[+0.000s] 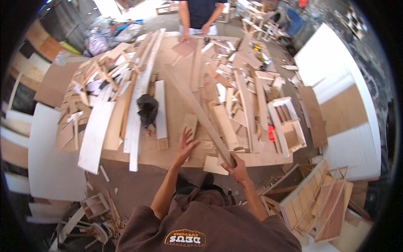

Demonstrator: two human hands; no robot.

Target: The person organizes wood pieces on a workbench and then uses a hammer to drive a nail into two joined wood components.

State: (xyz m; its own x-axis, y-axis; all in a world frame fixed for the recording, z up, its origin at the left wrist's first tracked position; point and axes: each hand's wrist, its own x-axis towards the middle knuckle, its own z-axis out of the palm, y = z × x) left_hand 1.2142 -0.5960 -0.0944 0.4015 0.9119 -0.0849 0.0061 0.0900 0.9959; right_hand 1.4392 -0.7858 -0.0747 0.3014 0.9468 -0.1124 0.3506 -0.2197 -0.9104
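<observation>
Holding plank in right hand, left hand splayed

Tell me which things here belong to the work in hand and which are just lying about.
In use:
long wooden strip, held by the right hand
left hand, open and empty

Apparently lying about on the table:
black object, kind unclear
white board
divided wooden box

Tan plank (shirt dark brown)

Upside-down white-and-orange lettering fills an orange-edged badge on the brown shirt.
</observation>
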